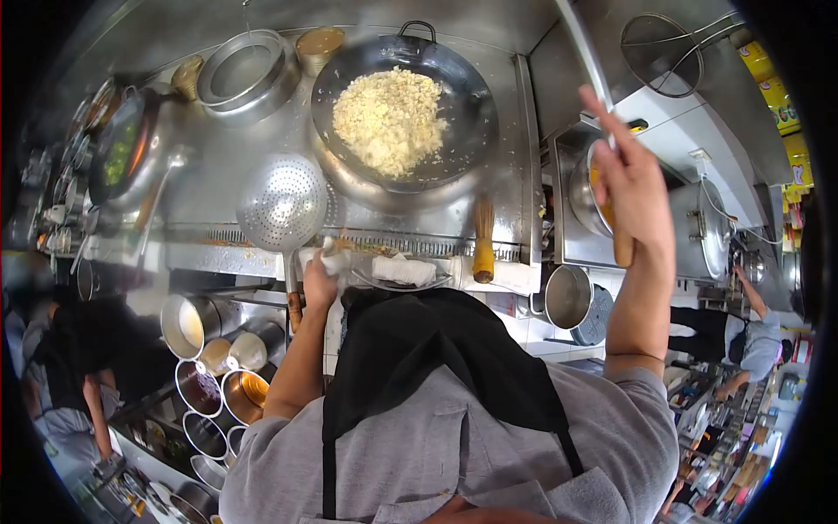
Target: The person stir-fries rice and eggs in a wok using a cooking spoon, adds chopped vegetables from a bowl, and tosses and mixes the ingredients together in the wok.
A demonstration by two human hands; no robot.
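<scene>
My left hand (319,284) is closed on a white cloth (332,258) at the front edge of the stove. Just beside it lies a perforated skimmer (281,203), its wooden handle (294,307) hanging past the edge. Raised on the right, my right hand (630,188) grips a long-handled metal utensil (587,57) near its wooden end, index finger stretched along the shaft. The utensil's head is out of view. A black wok (476,118) on the stove holds a heap of yellowish fried rice (388,118).
A bamboo brush (484,240) and a folded white towel (404,270) lie along the stove's front rail. Metal strainers (240,77) sit at the back left. Several pots of sauces (244,393) stand low on the left. Other people (758,336) work at both sides.
</scene>
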